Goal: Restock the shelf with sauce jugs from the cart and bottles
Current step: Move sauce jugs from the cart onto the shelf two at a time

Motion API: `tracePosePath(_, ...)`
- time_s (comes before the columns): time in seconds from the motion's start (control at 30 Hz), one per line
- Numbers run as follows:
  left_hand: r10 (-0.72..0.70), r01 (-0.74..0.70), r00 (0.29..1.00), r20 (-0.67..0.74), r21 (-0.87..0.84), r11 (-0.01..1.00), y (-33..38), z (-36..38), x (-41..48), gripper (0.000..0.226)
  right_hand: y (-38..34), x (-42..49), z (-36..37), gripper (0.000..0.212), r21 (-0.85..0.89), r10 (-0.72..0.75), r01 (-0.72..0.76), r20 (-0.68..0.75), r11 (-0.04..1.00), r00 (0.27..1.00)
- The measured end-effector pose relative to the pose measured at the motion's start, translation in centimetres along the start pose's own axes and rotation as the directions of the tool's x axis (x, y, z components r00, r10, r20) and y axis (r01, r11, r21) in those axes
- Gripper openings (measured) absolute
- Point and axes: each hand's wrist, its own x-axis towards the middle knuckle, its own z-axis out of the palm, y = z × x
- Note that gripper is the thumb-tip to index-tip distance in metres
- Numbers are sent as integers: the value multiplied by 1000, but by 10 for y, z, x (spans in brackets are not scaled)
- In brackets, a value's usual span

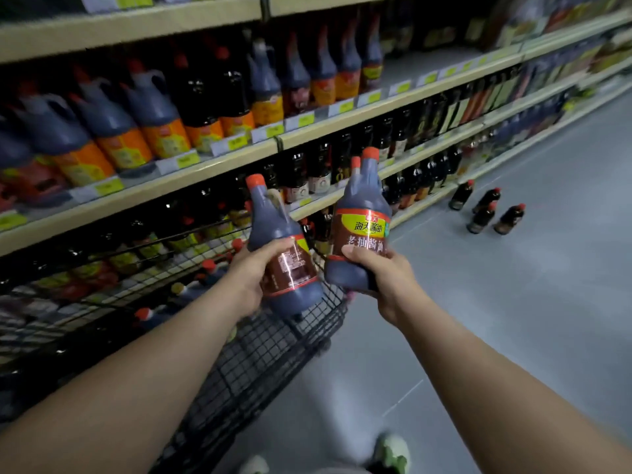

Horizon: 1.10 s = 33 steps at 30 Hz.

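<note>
Grey floor [513,302]: smooth; four bottles [489,210] stand nr shelf [154,190] base.
Shelf: beige, rows of jugs [113,145].
Cart [260,364]: black wire, beside shelf.
L hand [253,271]: curled round sauce jug [284,248] above cart.
R hand [379,268]: grips 2nd jug [362,227], just beside.

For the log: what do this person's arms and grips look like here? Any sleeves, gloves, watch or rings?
The left forearm and right forearm are bare up to the frame edge, with no sleeve in view. The left grip and right grip wear no gloves. No watch, band or ring shows on the wrists or the visible fingers.
</note>
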Motion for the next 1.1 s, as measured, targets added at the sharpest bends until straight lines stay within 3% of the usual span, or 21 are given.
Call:
tracePosePath(0.17,32,-32,999,4,56,998,-17,116,12,57,-49,20,-106,56,3,-67,67,16,998,998)
tracePosePath(0.3,118,-117,993,-16,78,990,-21,187,21,48,-80,33,-164,39,11,-118,118,60,993,991)
tracePosePath(0.43,193,-192,981,7,133,972,-17,252,30,38,-101,58,-215,60,34,-155,154,33,988,987)
tracePosePath(0.8,216,-238,969,120,217,947,16,367,152,55,-162,183,-279,72,-19,-113,112,-32,993,993)
tracePosePath(1.1,247,-272,961,126,266,925,81,455,271,83,-247,312,-302,72,61,-86,88,-36,994,996)
